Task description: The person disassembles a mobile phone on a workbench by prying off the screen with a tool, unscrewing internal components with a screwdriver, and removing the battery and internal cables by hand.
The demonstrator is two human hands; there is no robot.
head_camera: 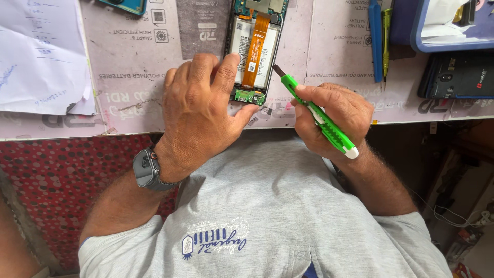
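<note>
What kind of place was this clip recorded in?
Most likely a phone repair bench. An opened phone with its battery and orange flex cable exposed lies under the left hand, the right hand holds a green utility knife, and a screwdriver lies nearby.

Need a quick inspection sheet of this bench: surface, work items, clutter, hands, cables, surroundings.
Surface: pale printed card sheet covering the bench top.
Job's things: opened phone, back off, battery and orange flex strip exposed; green utility knife, blade pointing at the phone's right edge.
Clutter: white paper at left; blue tray, dark phone, green-handled tool at right.
Grippers: left hand pressing down on the phone; right hand gripping the knife.
Cables: thin white wire low right.
Surroundings: red dotted cloth under the bench edge.
</note>
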